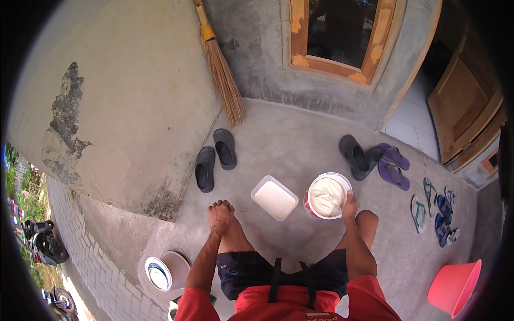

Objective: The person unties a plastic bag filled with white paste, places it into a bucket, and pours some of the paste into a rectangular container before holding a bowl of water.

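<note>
My right hand (349, 206) grips the right rim of a round white tub (309, 207) with red print on its side. Thick, creamy white paste (327, 197) lies in folds inside it; I cannot tell what kind of paste it is. My left hand (220, 215) rests on my left knee, fingers laid over it, holding nothing. Between my knees and left of the tub, a rectangular clear plastic container (274, 198) stands on the floor with a smooth white content.
Dark clogs (215, 160) stand ahead on the left, more clogs (353, 152) and purple sandals (393, 168) on the right. A broom (222, 75) leans on the wall. A paint-stained can (159, 274) is at lower left, a red bucket (454, 289) at lower right.
</note>
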`<state>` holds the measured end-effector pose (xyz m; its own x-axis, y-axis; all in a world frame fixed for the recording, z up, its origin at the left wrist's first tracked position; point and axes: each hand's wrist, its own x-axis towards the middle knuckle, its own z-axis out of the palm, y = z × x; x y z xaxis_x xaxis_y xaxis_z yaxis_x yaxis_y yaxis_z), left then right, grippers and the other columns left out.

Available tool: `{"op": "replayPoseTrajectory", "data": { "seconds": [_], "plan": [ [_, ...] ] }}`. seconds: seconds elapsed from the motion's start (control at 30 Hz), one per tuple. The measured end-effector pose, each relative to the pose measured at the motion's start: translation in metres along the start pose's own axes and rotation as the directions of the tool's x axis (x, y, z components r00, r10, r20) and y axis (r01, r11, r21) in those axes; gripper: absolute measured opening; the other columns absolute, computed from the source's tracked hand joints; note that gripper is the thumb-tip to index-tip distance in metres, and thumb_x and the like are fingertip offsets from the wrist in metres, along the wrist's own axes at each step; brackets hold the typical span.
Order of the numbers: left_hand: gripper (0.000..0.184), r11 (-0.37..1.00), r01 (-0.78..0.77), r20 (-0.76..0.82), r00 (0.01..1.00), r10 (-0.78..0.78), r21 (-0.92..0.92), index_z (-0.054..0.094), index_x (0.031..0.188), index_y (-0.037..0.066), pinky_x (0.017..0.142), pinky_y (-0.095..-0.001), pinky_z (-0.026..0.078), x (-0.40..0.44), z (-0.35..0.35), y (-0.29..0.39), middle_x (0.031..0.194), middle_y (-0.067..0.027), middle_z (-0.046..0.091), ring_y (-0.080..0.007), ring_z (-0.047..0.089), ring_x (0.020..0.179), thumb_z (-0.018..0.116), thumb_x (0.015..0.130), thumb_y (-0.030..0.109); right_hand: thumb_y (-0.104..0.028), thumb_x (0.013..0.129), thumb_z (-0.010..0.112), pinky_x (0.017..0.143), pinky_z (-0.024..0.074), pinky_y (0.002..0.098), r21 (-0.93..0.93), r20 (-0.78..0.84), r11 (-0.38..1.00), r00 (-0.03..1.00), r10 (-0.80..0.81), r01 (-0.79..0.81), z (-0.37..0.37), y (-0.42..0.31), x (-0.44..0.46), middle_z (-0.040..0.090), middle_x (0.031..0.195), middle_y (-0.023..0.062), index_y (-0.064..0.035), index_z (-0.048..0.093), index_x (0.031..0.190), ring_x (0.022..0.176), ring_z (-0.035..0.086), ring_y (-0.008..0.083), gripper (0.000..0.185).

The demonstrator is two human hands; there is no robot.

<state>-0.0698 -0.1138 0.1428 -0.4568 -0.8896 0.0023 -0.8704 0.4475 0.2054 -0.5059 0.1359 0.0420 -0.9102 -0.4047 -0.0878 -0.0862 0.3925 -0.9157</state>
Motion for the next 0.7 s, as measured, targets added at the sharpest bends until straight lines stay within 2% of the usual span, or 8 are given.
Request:
{"op": "replayPoseTrajectory", "data": {
  "seconds": [0.13,0.2,0.3,0.5,0.7],
  "plan": [
    [0.024,1.000,0.000,-0.009,1.000,0.000,0.011,0.070,0.092,0.006,0.086,-0.0478,0.048,0.0007,0.0026,-0.0007,0.095,-0.0142,0.069,-0.0333,0.064,0.094,0.056,0.086,0.024,-0.047,0.102,0.042,0.098,0.0430,0.0379,0.049,0.012,0.999,1.000,-0.001,0.000,-0.0015,-0.0115,-0.0054,0.064,0.119,0.0229,0.0095,0.058,0.124,0.109,0.059,0.0309,0.063],
    [0.023,1.000,0.000,-0.022,1.000,0.000,0.010,0.070,0.092,0.006,0.086,-0.0476,0.048,0.0006,0.0034,-0.0002,0.095,-0.0140,0.069,-0.0333,0.064,0.093,0.056,0.085,0.024,-0.045,0.101,0.042,0.098,0.0410,0.0434,0.126,0.005,0.992,1.000,-0.007,0.006,0.0007,-0.0089,-0.0040,0.063,0.115,0.0282,0.0082,0.061,0.119,0.109,0.058,0.0398,0.059],
    [0.023,1.000,0.004,-0.034,0.999,-0.004,0.007,0.070,0.091,0.007,0.085,-0.0473,0.048,0.0011,0.0045,-0.0001,0.094,-0.0137,0.069,-0.0331,0.064,0.092,0.056,0.084,0.023,-0.044,0.102,0.042,0.099,0.0405,0.0430,0.100,-0.039,0.995,0.999,-0.001,0.005,0.0034,-0.0036,-0.0021,0.062,0.117,0.0283,0.0077,0.061,0.120,0.109,0.057,0.0386,0.058],
    [0.023,1.000,0.012,-0.025,1.000,-0.012,0.001,0.070,0.092,0.006,0.086,-0.0471,0.048,0.0009,0.0037,-0.0005,0.095,-0.0139,0.069,-0.0328,0.064,0.093,0.056,0.084,0.023,-0.045,0.102,0.041,0.100,0.0394,0.0431,0.122,0.014,0.992,1.000,-0.004,0.003,0.0001,-0.0081,-0.0045,0.060,0.121,0.0287,0.0072,0.060,0.122,0.113,0.055,0.0393,0.059],
    [0.022,1.000,0.004,-0.039,0.999,-0.005,-0.016,0.071,0.092,0.007,0.086,-0.0467,0.048,-0.0012,0.0025,-0.0017,0.096,-0.0132,0.069,-0.0328,0.064,0.094,0.057,0.084,0.023,-0.046,0.102,0.040,0.100,0.0399,0.0441,0.070,-0.026,0.997,1.000,0.011,-0.009,0.0009,-0.0083,-0.0061,0.060,0.120,0.0287,0.0077,0.060,0.121,0.112,0.056,0.0408,0.060]
  ]
}}
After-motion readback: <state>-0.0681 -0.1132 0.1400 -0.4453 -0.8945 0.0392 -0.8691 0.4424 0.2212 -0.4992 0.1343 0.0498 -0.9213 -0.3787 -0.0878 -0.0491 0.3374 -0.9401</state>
